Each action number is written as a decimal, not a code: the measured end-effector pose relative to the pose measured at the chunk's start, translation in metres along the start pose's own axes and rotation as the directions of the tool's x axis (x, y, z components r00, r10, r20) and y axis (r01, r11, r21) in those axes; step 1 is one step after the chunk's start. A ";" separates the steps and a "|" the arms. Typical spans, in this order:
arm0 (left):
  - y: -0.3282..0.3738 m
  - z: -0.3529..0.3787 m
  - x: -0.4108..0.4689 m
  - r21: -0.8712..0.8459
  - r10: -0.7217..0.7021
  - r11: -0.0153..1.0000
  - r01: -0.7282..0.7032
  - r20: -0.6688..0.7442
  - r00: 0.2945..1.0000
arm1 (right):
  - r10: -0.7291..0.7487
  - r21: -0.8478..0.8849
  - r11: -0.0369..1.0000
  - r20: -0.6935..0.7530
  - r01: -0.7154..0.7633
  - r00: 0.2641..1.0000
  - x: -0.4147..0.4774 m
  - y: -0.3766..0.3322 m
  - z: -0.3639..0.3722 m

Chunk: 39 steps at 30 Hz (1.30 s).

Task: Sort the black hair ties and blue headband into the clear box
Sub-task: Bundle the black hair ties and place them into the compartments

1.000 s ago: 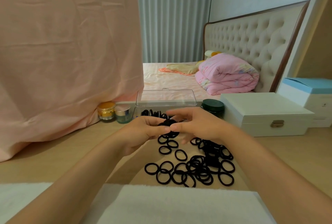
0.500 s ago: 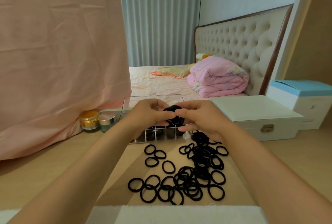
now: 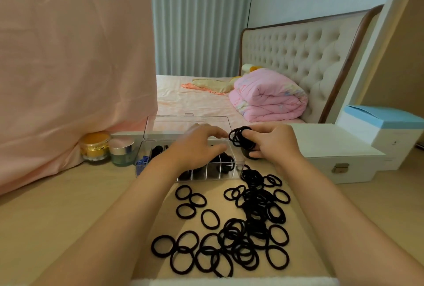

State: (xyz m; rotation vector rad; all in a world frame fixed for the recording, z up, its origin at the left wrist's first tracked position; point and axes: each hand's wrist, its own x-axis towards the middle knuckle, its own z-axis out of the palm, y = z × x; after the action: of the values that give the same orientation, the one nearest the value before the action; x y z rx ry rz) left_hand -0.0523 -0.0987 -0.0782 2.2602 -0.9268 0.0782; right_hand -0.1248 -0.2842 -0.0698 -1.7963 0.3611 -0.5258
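Many loose black hair ties (image 3: 238,228) lie scattered on the wooden tabletop in front of me. The clear box (image 3: 146,148), divided into compartments with its lid raised behind, stands beyond them and holds black ties. A blue headband (image 3: 141,162) shows in its left end. My right hand (image 3: 273,145) pinches a bunch of black hair ties (image 3: 241,137) just right of the box. My left hand (image 3: 197,148) hovers over the box's compartments with fingers relaxed, hiding part of the inside.
A gold jar (image 3: 95,147) and a silver-lidded jar (image 3: 121,151) stand left of the box by a pink cloth (image 3: 68,67). A dark jar (image 3: 249,155) sits behind my right hand. A white latched case (image 3: 339,155) and a blue-topped box (image 3: 390,129) are at right.
Both hands held the bunch together earlier. Now my left hand has let go and dropped over the box, while my right hand keeps the bunch and has shifted right.
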 end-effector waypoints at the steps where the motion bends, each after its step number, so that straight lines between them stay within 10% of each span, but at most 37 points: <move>1: -0.004 0.003 0.000 0.041 0.010 0.999 -0.012 0.056 0.998 | -0.037 -0.090 0.995 -0.019 0.035 0.999 -0.001 0.002 0.004; 11: -0.007 0.014 -0.003 0.169 0.014 0.985 -0.034 0.114 0.993 | -0.220 -0.509 0.844 -0.035 0.172 0.975 -0.008 0.015 0.034; 18: -0.006 0.014 -0.007 0.159 0.047 0.985 -0.061 0.093 0.995 | -0.086 -0.722 0.674 0.133 0.157 0.987 0.000 0.012 0.035; 27: 0.003 0.019 -0.007 0.333 0.053 0.936 -0.112 0.179 0.982 | -0.003 -0.543 0.821 0.307 0.178 0.952 -0.002 -0.008 0.005; 37: 0.002 0.011 -0.006 0.212 0.080 0.973 -0.095 0.077 0.994 | -0.233 -0.705 0.447 0.503 0.551 0.832 -0.017 0.003 0.004; 39: 0.003 0.011 -0.007 0.167 0.088 0.981 -0.099 0.072 0.993 | -0.231 -0.666 0.525 0.489 0.531 0.841 -0.016 0.003 0.001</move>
State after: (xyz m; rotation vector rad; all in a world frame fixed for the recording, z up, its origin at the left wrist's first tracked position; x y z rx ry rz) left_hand -0.0619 -0.1026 -0.0873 2.3865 -1.0981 0.1314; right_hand -0.1375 -0.2766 -0.0760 -2.8385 -0.1191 -0.3516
